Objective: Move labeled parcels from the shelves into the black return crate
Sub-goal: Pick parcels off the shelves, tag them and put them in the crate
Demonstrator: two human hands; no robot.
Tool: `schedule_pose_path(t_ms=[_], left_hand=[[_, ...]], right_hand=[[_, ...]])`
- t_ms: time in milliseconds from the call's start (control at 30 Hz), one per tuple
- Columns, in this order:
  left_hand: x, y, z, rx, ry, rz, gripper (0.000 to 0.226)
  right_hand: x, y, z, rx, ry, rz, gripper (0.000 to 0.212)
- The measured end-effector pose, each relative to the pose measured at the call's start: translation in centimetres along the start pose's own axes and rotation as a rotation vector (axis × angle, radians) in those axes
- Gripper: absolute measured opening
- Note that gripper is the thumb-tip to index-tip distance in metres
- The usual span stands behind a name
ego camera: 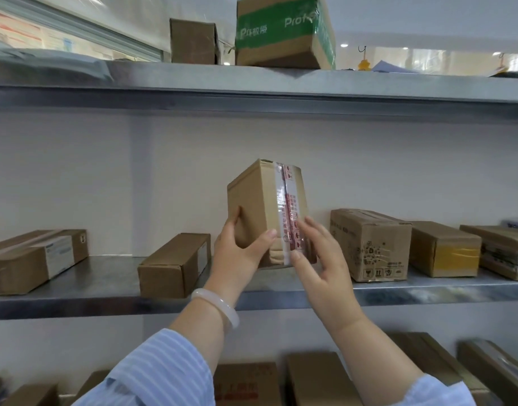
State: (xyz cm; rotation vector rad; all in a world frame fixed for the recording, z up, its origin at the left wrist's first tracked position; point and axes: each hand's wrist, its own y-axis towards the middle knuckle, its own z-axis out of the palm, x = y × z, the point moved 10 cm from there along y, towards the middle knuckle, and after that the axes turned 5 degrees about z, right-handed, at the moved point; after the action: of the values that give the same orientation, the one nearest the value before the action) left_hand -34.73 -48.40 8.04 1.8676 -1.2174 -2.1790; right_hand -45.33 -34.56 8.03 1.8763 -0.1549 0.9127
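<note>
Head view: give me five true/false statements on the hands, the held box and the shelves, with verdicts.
1. The left hand grips the taped box. True.
2. The right hand is curled tight round that box. False: its fingers are straight and lie against the taped face.
3. The green-taped box sits on the middle shelf. False: it is on the top shelf.
4. A pale bracelet is on the left wrist. True.
5. The black return crate is in view. False: no crate shows in this picture.
</note>
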Motion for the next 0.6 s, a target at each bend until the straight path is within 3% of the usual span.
schedule_pose_path(t_ms=[100, 200, 367, 500, 600], left_hand=[[0.6, -0.4, 0.5, 0.059, -0.199, -0.028, 0.088], [1.1, -0.6, 1.0, 0.091, -0.244, -0.031, 0.061], [0.1, -1.0, 0.1, 0.039, -0.028, 0.102, 0.035], [-0.7, -1.4, -0.5, 0.002, 0.083, 0.145, 0.041], [-1.1, -1.6, 0.4, 0.061, 0.001, 0.137, 0.051]], right_hand=[[-1.0, 0.6, -0.3, -0.021, 0.222, 0.178, 0.051], [-1.0, 0.7, 0.6, 0.034, 0.341, 0.245, 0.046], [-0.2, -0.1, 1.1, 0.023, 0.307, 0.181, 0.056], [0.1, -0.7, 1.5, 0.001, 0.173, 0.115, 0.051], [0.4, -1.0, 2.1, -0.005, 0.082, 0.098, 0.052]])
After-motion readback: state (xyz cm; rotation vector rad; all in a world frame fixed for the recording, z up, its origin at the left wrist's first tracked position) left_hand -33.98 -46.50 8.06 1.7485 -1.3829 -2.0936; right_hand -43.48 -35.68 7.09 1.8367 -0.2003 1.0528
